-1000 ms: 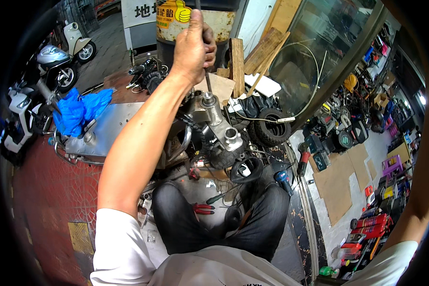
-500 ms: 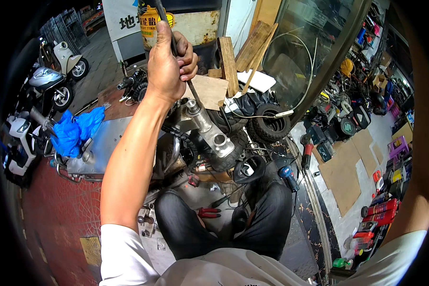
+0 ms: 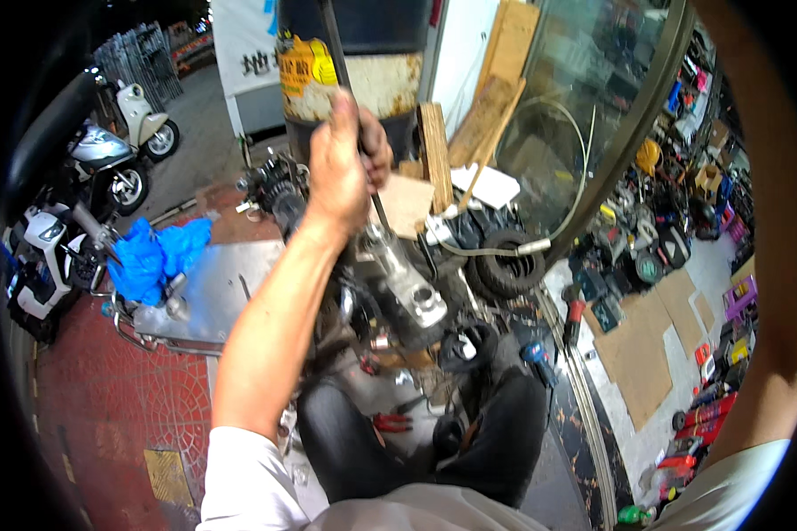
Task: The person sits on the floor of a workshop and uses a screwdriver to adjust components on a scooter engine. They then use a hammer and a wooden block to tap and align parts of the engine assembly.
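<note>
Wrapped round a long dark metal bar [image 3: 331, 44], my left hand [image 3: 345, 168] is closed, thumb pointing up along it. The bar stands steeply tilted, its lower end running down to the far end of a silvery cast-metal housing [image 3: 407, 279]. Whether the bar touches the housing or goes into it, I cannot tell; the area is blurred. A round bore shows at the housing's near end. Darker machine parts and a wheel lie around it. My right arm [image 3: 784, 372] rises along the right edge, and its hand is out of the picture.
Red-handled pliers [image 3: 391, 422] lie between my knees. To the right are a blue power tool [image 3: 537, 358], a red grinder [image 3: 574, 319] and stacked tyres [image 3: 505, 274]. Wood planks [image 3: 436, 159] lean near a glass door. A blue plastic bag [image 3: 146, 252] sits left, by parked scooters.
The whole view has shifted, so the scene sits lower and further right. My left hand, still round the bar, is slightly lower and nearer the housing. The picture is more blurred.
</note>
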`<state>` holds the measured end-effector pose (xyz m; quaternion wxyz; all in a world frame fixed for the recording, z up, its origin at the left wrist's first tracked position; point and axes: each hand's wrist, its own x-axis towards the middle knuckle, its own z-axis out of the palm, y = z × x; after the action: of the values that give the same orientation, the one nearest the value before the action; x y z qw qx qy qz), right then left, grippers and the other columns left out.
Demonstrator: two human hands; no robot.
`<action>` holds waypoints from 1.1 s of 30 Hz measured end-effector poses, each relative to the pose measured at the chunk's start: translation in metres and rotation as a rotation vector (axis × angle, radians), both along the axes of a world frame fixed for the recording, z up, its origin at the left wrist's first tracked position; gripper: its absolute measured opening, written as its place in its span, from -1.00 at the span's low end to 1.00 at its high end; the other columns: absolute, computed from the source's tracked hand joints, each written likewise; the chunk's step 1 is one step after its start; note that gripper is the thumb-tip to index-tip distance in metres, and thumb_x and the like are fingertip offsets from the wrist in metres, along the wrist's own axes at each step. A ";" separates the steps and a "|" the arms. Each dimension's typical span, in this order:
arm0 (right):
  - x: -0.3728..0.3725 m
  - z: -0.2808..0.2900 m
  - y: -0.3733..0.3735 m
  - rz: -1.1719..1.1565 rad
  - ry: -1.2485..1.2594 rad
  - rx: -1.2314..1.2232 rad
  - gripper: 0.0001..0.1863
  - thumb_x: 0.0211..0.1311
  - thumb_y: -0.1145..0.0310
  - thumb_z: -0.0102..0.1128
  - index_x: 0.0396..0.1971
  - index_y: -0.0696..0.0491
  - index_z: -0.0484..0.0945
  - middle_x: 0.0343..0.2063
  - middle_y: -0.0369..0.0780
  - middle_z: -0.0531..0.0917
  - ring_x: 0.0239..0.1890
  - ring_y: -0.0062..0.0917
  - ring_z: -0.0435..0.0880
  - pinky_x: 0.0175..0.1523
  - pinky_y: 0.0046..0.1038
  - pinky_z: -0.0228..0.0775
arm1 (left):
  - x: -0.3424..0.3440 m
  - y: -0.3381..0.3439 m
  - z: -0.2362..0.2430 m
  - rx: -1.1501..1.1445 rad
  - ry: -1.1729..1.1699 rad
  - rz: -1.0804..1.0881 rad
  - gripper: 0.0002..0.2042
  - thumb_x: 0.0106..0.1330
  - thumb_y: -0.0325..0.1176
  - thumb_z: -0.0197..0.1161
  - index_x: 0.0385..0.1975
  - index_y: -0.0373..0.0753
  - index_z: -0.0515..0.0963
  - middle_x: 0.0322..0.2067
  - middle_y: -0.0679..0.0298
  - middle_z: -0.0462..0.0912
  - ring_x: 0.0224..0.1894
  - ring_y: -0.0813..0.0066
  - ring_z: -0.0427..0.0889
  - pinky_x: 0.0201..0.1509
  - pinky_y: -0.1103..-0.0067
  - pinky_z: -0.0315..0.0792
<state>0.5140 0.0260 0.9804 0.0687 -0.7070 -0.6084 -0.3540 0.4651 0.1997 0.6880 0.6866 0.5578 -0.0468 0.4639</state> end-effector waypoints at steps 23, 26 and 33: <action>-0.060 0.009 -0.006 -0.219 -0.316 -0.388 -0.73 0.47 0.29 0.09 -0.08 0.12 0.67 -0.15 0.03 0.71 0.01 -0.23 0.68 0.12 -0.19 0.55 | 0.019 -0.004 -0.013 0.204 0.030 0.213 -0.42 0.52 0.31 -0.06 -0.51 -0.12 0.36 -0.67 0.48 0.22 -0.67 0.68 0.19 -0.63 0.65 0.05; 0.002 -0.002 0.013 -0.043 -0.103 -0.468 -0.74 0.44 0.24 0.20 -0.13 0.14 0.66 -0.25 -0.06 0.72 -0.21 -0.36 0.65 -0.09 -0.24 0.51 | 0.018 0.004 -0.018 0.328 0.058 0.303 -0.40 0.49 0.35 -0.07 -0.56 -0.08 0.34 -0.67 0.53 0.23 -0.69 0.70 0.17 -0.65 0.67 0.07; 0.021 -0.039 -0.056 -0.183 0.359 0.196 -0.66 0.51 0.14 0.20 -0.13 0.16 0.65 -0.42 -0.25 0.67 -0.33 -0.49 0.63 -0.15 -0.31 0.48 | -0.040 0.000 0.037 -0.029 -0.148 0.007 -0.37 0.47 0.41 -0.16 -0.52 -0.09 0.22 -0.69 0.48 0.07 -0.70 0.67 0.01 -0.67 0.65 -0.06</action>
<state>0.5350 -0.0302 0.9413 0.2117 -0.8009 -0.4824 -0.2845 0.4251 0.1995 0.7245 0.6875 0.5122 -0.0887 0.5071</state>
